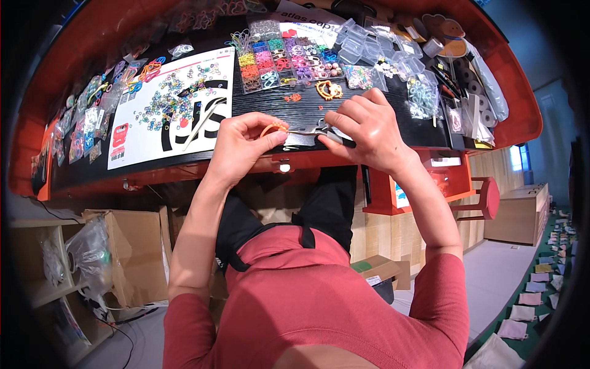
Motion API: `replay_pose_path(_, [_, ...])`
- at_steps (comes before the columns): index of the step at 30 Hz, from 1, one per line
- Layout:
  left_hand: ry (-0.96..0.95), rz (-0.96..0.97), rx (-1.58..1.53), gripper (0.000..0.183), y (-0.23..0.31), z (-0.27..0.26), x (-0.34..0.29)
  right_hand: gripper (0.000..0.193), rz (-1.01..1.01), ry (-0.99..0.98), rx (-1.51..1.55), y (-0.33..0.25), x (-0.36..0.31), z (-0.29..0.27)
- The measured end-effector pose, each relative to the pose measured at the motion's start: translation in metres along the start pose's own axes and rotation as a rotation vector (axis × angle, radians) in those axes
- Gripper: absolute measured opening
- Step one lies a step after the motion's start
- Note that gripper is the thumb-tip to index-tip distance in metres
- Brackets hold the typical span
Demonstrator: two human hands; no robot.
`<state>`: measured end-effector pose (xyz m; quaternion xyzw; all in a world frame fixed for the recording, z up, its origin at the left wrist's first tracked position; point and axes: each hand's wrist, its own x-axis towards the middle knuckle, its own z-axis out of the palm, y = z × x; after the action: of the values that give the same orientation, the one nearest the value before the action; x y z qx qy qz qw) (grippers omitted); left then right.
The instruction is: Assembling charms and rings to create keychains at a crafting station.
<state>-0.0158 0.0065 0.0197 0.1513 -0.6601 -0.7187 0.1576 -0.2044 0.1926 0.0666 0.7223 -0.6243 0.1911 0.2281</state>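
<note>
Between its thumb and fingertips, my left hand (249,142) pinches a small orange ring-shaped band (274,127) just above the desk's front edge. My right hand (362,129) is closed around a slim metal tool with grey handles (338,136), which looks like small pliers. The tool's narrow tip points left and meets the orange band at my left fingertips; whether it grips the band I cannot tell. Beyond my hands lies an orange ring-shaped piece with a ruffled edge (329,90). A little cluster of orange bits (292,98) rests to its left.
Left on the black desk (203,161), a white printed sheet (140,142) carries many small coloured rings (169,101) and a pale strip (204,125). A compartment box of coloured pieces (268,66) stands behind. Clear boxes (365,46), bagged pieces (423,95) and rolls (473,86) crowd the right.
</note>
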Motion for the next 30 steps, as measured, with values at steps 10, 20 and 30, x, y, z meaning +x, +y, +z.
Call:
replay_pose_path(10, [-0.017,-0.037,-0.047,0.024,-0.005,-0.007,0.001,0.028,0.001,0.011,-0.001,-0.001,0.002,0.006])
replay_pose_path(20, [-0.010,0.102,-0.134,0.021,-0.023,-0.010,-0.001,0.026,0.048,0.039,0.065,-0.006,0.000,0.014])
replay_pose_path(30, [0.051,0.170,-0.133,0.022,-0.031,-0.009,-0.004,0.025,0.128,0.006,0.098,-0.012,-0.002,0.019])
